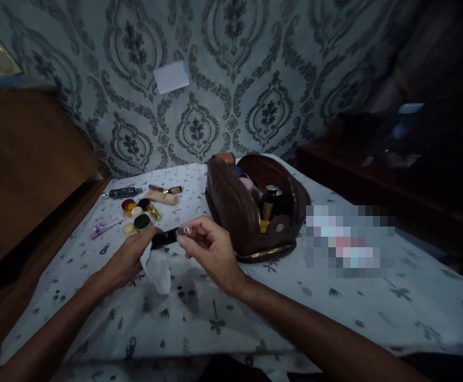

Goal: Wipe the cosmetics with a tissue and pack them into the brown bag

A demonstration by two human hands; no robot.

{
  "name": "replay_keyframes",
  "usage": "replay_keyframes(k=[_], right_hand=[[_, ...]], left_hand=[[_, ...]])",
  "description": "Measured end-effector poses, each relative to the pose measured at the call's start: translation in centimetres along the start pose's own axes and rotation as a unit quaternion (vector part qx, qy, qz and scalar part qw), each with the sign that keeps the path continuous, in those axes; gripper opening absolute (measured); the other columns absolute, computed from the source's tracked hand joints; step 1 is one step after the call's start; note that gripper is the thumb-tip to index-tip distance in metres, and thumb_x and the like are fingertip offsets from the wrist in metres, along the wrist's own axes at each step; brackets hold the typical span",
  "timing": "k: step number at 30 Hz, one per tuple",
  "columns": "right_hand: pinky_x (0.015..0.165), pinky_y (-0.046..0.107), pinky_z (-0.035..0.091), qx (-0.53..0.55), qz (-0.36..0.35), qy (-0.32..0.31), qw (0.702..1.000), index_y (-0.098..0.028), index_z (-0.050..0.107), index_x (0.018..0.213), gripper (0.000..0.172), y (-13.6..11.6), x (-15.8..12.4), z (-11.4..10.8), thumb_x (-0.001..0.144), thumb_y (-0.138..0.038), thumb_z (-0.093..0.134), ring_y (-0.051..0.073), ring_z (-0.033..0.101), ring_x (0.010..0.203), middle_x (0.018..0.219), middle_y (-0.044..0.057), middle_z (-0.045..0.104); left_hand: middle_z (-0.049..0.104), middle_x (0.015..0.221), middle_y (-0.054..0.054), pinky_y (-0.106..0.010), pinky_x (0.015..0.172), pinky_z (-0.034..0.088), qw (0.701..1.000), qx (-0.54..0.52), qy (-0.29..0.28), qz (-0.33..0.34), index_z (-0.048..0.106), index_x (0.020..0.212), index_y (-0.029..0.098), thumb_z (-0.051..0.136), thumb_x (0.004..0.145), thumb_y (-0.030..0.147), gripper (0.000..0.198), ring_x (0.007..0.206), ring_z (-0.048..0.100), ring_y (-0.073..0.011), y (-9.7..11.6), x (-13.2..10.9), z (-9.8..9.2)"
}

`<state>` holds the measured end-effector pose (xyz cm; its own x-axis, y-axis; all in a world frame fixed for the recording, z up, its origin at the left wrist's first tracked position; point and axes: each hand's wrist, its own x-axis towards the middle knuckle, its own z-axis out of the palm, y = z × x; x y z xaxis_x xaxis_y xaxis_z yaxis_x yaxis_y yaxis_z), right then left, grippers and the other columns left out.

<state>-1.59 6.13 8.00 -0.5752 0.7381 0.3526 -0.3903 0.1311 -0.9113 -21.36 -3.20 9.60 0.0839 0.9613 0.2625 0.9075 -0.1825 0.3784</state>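
My left hand [130, 259] is closed around one end of a small black cosmetic tube [165, 238], and a white tissue [157, 269] hangs from the same grip. My right hand [212, 249] pinches the tube's clear, shiny end [184, 231] between thumb and fingers. The tube lies nearly level above the patterned sheet [215, 323]. Just right of my right hand stands a brown cosmetic bag [231, 212], unzipped, with a bottle [269, 201] and other items inside. Whether the clear end is a separate cap I cannot tell.
Several cosmetics lie to the left: a dark green bottle [124, 192], a beige tube [162, 197], a gold lipstick [155, 212], a dark-lidded jar [142, 222] and a pink tube [104, 227]. A wooden board [28, 175] borders the left; a blurred-out item [348, 241] lies right.
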Motion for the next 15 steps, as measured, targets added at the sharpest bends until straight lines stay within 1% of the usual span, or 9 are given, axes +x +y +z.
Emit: replay_keyframes(k=[2, 4, 6, 7, 9, 11, 13, 15], right_hand=[[0.064, 0.025, 0.048, -0.016, -0.025, 0.017, 0.999, -0.021, 0.057, 0.105, 0.039, -0.3, -0.4, -0.1, 0.075, -0.039, 0.074, 0.013, 0.059, 0.074, 0.086, 0.000, 0.061], [0.077, 0.029, 0.050, -0.060, -0.040, 0.028, 0.997, -0.022, 0.054, 0.117, 0.048, -0.5, -1.0, -0.3, 0.076, -0.038, 0.073, 0.017, 0.060, 0.093, 0.105, 0.006, 0.061], [0.086, 0.033, 0.049, -0.093, -0.025, 0.010, 0.995, -0.021, 0.053, 0.121, 0.046, -0.5, -1.9, -0.5, 0.081, -0.039, 0.067, 0.020, 0.058, 0.103, 0.114, 0.009, 0.059], [0.087, 0.034, 0.050, -0.089, -0.002, -0.009, 0.996, -0.021, 0.055, 0.120, 0.042, -0.4, -2.3, -0.5, 0.084, -0.040, 0.064, 0.020, 0.059, 0.103, 0.113, 0.009, 0.060], [0.083, 0.034, 0.052, -0.023, 0.065, -0.044, 0.997, -0.020, 0.058, 0.114, 0.038, -0.3, -3.1, -0.6, 0.086, -0.047, 0.061, 0.019, 0.061, 0.094, 0.103, 0.006, 0.062], [0.075, 0.032, 0.054, 0.073, 0.128, -0.055, 0.988, -0.020, 0.060, 0.106, 0.042, -0.2, -3.5, -0.7, 0.083, -0.055, 0.062, 0.018, 0.062, 0.082, 0.093, 0.003, 0.063], [0.068, 0.030, 0.053, 0.134, 0.152, -0.035, 0.979, -0.019, 0.063, 0.096, 0.044, -0.3, -3.8, -1.0, 0.077, -0.059, 0.067, 0.016, 0.060, 0.073, 0.085, 0.002, 0.063], [0.063, 0.027, 0.052, 0.154, 0.146, 0.001, 0.977, -0.017, 0.065, 0.088, 0.042, -0.6, -4.0, -1.6, 0.075, -0.057, 0.069, 0.013, 0.056, 0.068, 0.079, 0.001, 0.062]], left_hand=[[0.069, 0.094, -0.006, -0.030, 0.071, 0.050, 0.996, -0.073, 0.043, -0.035, 0.060, 0.109, 0.018, 0.050, 0.091, 0.039, 0.029, 0.082, 0.063, -0.0212, 0.8, 0.3, 0.4], [0.069, 0.087, -0.007, -0.032, 0.070, 0.052, 0.984, -0.123, 0.098, -0.088, 0.063, 0.105, 0.018, 0.047, 0.092, 0.049, 0.037, 0.080, 0.063, -0.0228, 1.9, 0.8, 1.0], [0.069, 0.083, -0.007, -0.035, 0.075, 0.053, 0.967, -0.144, 0.160, -0.136, 0.065, 0.101, 0.019, 0.041, 0.093, 0.057, 0.045, 0.085, 0.063, -0.0247, 3.3, 1.5, 1.7], [0.069, 0.083, -0.007, -0.036, 0.080, 0.052, 0.959, -0.152, 0.185, -0.148, 0.065, 0.099, 0.020, 0.039, 0.094, 0.059, 0.047, 0.090, 0.063, -0.0252, 4.1, 1.9, 2.0], [0.070, 0.088, -0.007, -0.035, 0.088, 0.051, 0.948, -0.183, 0.215, -0.146, 0.064, 0.094, 0.021, 0.034, 0.094, 0.062, 0.052, 0.097, 0.062, -0.0244, 5.7, 2.9, 2.8], [0.071, 0.094, -0.007, -0.034, 0.090, 0.050, 0.945, -0.218, 0.212, -0.123, 0.063, 0.090, 0.021, 0.028, 0.095, 0.065, 0.056, 0.094, 0.062, -0.0221, 7.3, 3.8, 3.7], [0.071, 0.094, -0.007, -0.034, 0.090, 0.050, 0.948, -0.233, 0.192, -0.101, 0.064, 0.090, 0.021, 0.024, 0.095, 0.067, 0.061, 0.088, 0.063, -0.0205, 8.5, 4.5, 4.5], [0.071, 0.090, -0.007, -0.034, 0.091, 0.050, 0.952, -0.243, 0.170, -0.080, 0.066, 0.092, 0.021, 0.020, 0.095, 0.067, 0.065, 0.085, 0.064, -0.0204, 9.3, 5.0, 5.4]])
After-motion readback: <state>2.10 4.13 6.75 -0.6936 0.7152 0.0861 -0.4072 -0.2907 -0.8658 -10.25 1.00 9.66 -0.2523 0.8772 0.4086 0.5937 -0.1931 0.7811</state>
